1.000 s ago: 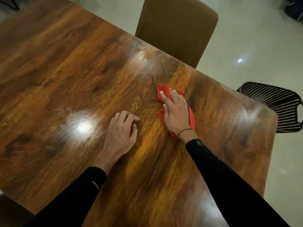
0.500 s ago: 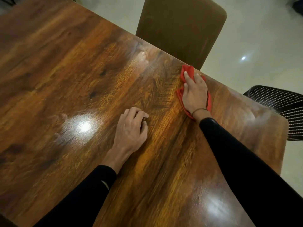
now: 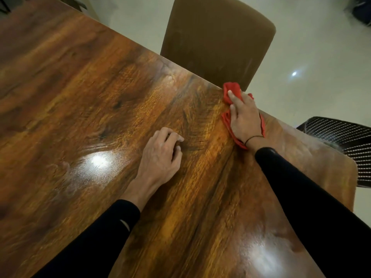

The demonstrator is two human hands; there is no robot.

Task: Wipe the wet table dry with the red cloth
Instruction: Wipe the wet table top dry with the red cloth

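A person's right hand (image 3: 244,119) presses flat on a red cloth (image 3: 232,91) at the far edge of a wooden table (image 3: 80,101), fingers straight and spread over the fabric rather than curled round it. The cloth lies under the palm, bunched past the fingertips at the table's rim and showing along both sides of the hand down to the wrist, where a thin dark band (image 3: 253,138) sits above a black sleeve (image 3: 301,197).

The left hand (image 3: 160,157) rests on the bare table nearer the middle, well apart from the cloth, its fingers loosely curled on the wood and holding nothing.

The tabletop is dark, glossy wood grain, with bright reflections of a lamp near the left hand and by the near right corner, and a dull, smeared sheen around them. Just beyond the far edge, behind the cloth, stands a brown upholstered chair (image 3: 216,41). A black mesh chair (image 3: 341,141) stands off the table's right end, on a pale, shiny floor (image 3: 311,47).
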